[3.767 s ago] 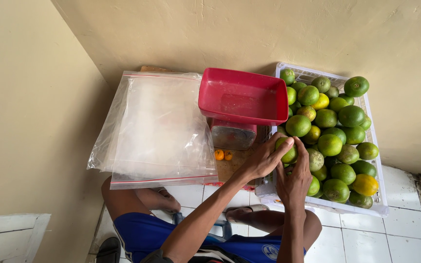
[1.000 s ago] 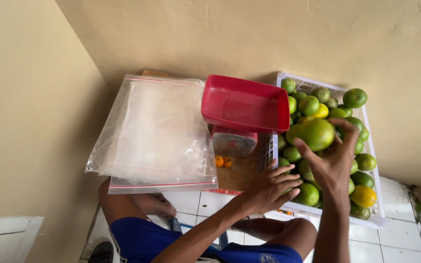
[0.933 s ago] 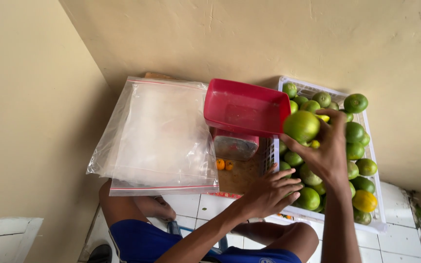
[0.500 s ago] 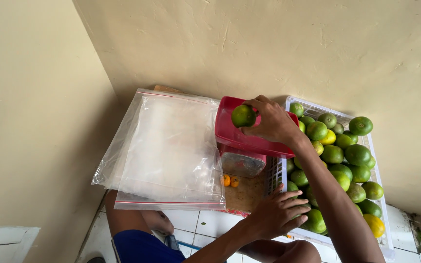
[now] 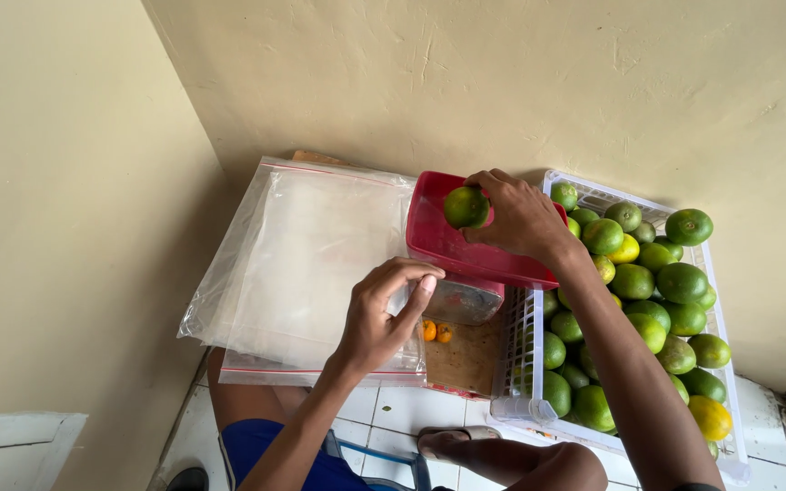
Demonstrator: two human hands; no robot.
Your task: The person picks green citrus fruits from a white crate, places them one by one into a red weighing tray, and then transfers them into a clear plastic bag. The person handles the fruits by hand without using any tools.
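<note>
**Green fruit held over the red scale pan**

While the right hand (image 5: 520,218) holds a round green citrus fruit (image 5: 466,206) over the red rectangular plastic pan (image 5: 452,250), the fruit has not yet been let go; fingers and thumb wrap closed around its right side, and the fruit sits just inside the pan's near-left corner, at or slightly above the pan floor. Cannot tell whether it touches the bottom.

Left hand (image 5: 379,314): fingers curled, tips resting on the edge of the stack of clear plastic bags with thin red strips (image 5: 293,264), beside the grey body of the weighing scale (image 5: 466,300) under the pan. It holds nothing that I can make out; the grip is narrow, more a pinch at the top bag's edge than a grasp.

Surroundings: white slatted plastic crate (image 5: 520,359) to the right, full of green and a few yellow citrus fruits (image 5: 657,291). Two small orange fruits (image 5: 436,331) lie on the brown wooden board (image 5: 466,359) below the scale. Beige wall behind, white tiled floor underneath.

Step in hand, by my reading: loading fruit from crate into pan, placing stage. Pan otherwise looks bare, so this appears to be early in the filling.

Next move calls for: opening the right fingers low enough that the fruit settles without rolling, then clearing the wrist off the pan rim so the pan carries the fruit alone
</note>
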